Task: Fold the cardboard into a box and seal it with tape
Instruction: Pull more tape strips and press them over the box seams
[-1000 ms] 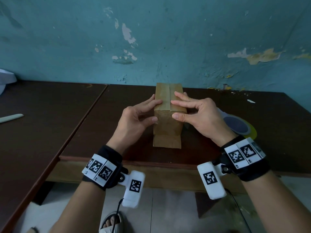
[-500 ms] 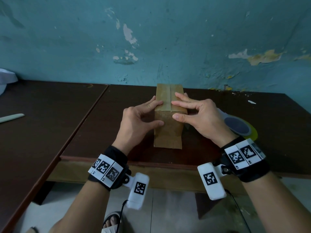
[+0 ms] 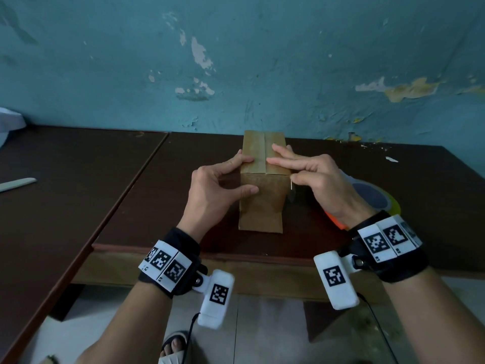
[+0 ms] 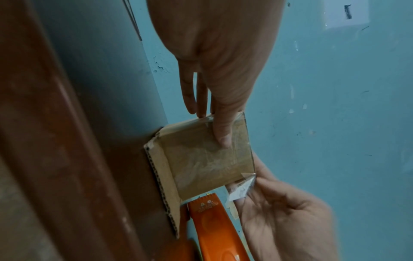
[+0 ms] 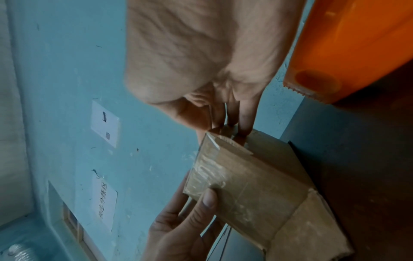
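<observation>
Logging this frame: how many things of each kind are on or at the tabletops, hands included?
cardboard box: 1
clear tape strip: 1
orange tape dispenser: 1
pale flat stick: 1
white thing at the far left edge: 1
hands: 2, the left hand holding the cardboard box, the right hand pinching the clear tape strip
Total: 7

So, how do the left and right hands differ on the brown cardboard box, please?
The left hand grips the brown cardboard box, thumb on its near face; the right hand pinches a clear tape flap at its corner. Left fingers stop at the top's edge; right fingers reach its seam. Both touch the top.
</observation>
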`<state>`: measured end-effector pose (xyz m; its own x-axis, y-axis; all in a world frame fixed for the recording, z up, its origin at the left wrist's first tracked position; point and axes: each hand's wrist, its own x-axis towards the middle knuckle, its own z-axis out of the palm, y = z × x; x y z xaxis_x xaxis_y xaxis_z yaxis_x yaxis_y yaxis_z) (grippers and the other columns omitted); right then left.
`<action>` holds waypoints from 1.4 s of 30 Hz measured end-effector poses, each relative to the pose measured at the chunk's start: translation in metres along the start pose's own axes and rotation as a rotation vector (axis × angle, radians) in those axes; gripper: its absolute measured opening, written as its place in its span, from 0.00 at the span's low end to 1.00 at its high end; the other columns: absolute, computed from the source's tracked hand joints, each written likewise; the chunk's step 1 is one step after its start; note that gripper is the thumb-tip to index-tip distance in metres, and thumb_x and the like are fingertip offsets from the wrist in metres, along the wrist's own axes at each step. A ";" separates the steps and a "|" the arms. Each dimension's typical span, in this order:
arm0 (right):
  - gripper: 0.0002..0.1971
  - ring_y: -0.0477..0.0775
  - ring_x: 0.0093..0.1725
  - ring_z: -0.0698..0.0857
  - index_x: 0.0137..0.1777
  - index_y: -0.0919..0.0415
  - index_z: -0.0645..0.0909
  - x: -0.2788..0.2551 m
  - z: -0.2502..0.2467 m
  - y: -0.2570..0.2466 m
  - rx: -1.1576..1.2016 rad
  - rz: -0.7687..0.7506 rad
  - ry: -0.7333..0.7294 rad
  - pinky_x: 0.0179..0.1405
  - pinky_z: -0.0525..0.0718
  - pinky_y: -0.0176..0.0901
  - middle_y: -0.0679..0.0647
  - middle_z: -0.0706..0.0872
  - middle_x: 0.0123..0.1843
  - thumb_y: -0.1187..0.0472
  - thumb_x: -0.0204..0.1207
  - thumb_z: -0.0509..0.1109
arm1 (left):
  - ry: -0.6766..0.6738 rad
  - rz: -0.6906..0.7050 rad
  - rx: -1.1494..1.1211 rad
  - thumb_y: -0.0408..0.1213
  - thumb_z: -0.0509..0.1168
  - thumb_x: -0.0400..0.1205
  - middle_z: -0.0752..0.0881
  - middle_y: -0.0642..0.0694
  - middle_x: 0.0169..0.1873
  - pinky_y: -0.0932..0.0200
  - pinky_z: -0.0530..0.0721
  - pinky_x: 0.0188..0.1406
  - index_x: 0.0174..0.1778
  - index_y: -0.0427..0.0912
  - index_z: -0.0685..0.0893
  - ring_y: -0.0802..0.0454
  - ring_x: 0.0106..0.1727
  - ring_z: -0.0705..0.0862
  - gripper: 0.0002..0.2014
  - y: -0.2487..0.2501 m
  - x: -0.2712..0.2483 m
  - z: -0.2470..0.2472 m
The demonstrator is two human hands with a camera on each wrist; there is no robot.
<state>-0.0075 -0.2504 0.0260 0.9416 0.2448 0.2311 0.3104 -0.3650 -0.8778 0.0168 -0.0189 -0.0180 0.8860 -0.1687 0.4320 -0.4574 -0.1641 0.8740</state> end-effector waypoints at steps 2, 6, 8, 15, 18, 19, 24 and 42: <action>0.33 0.40 0.88 0.61 0.72 0.53 0.86 0.002 0.000 0.003 0.011 0.013 -0.009 0.92 0.54 0.56 0.44 0.74 0.85 0.78 0.72 0.59 | 0.003 -0.002 0.008 0.37 0.86 0.70 0.85 0.48 0.75 0.48 0.85 0.75 0.69 0.53 0.90 0.61 0.77 0.82 0.29 0.001 0.000 0.000; 0.42 0.43 0.89 0.60 0.73 0.50 0.85 0.004 0.002 0.010 -0.068 -0.022 -0.004 0.89 0.63 0.51 0.44 0.73 0.86 0.90 0.71 0.56 | 0.005 -0.018 0.000 0.38 0.85 0.70 0.85 0.50 0.75 0.50 0.84 0.75 0.69 0.53 0.90 0.63 0.76 0.81 0.29 0.003 -0.001 0.000; 0.36 0.45 0.89 0.60 0.74 0.52 0.84 0.005 0.002 0.010 -0.089 -0.044 -0.002 0.88 0.63 0.43 0.46 0.73 0.86 0.88 0.76 0.63 | 0.006 -0.020 -0.005 0.37 0.85 0.70 0.85 0.51 0.75 0.48 0.84 0.76 0.69 0.52 0.90 0.62 0.77 0.81 0.29 0.003 -0.001 0.000; 0.36 0.47 0.90 0.59 0.74 0.51 0.83 0.003 0.000 0.008 -0.069 -0.037 -0.024 0.82 0.76 0.57 0.46 0.71 0.87 0.83 0.72 0.74 | 0.017 -0.032 -0.010 0.36 0.85 0.71 0.85 0.52 0.74 0.50 0.83 0.76 0.69 0.52 0.90 0.64 0.77 0.81 0.29 0.004 -0.001 0.001; 0.38 0.45 0.90 0.59 0.74 0.47 0.83 0.002 -0.002 0.007 -0.063 -0.014 -0.033 0.82 0.76 0.57 0.42 0.71 0.87 0.83 0.69 0.76 | 0.012 -0.040 0.002 0.37 0.85 0.71 0.85 0.52 0.75 0.48 0.84 0.75 0.70 0.52 0.90 0.62 0.77 0.81 0.29 0.004 -0.001 0.001; 0.38 0.45 0.90 0.59 0.74 0.47 0.83 0.003 -0.002 0.007 -0.059 -0.006 -0.031 0.82 0.76 0.57 0.42 0.71 0.86 0.83 0.69 0.77 | 0.011 -0.043 -0.004 0.37 0.85 0.71 0.85 0.52 0.75 0.47 0.84 0.75 0.70 0.52 0.90 0.61 0.77 0.81 0.29 0.003 -0.001 0.001; 0.36 0.42 0.88 0.61 0.73 0.47 0.84 0.004 -0.001 0.007 -0.090 -0.008 -0.004 0.79 0.78 0.46 0.39 0.73 0.85 0.78 0.69 0.81 | 0.014 -0.045 -0.023 0.37 0.85 0.71 0.85 0.51 0.75 0.47 0.83 0.76 0.69 0.52 0.90 0.64 0.77 0.81 0.29 0.003 -0.002 0.001; 0.34 0.42 0.87 0.66 0.74 0.47 0.84 0.004 -0.005 0.011 -0.041 -0.043 -0.058 0.80 0.79 0.56 0.40 0.72 0.86 0.81 0.74 0.73 | 0.017 -0.043 -0.022 0.36 0.85 0.72 0.85 0.51 0.75 0.48 0.86 0.73 0.70 0.50 0.90 0.62 0.76 0.82 0.29 0.004 -0.001 0.002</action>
<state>0.0004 -0.2579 0.0190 0.9187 0.3119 0.2424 0.3563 -0.3896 -0.8493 0.0136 -0.0210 -0.0155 0.9061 -0.1457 0.3971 -0.4169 -0.1498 0.8965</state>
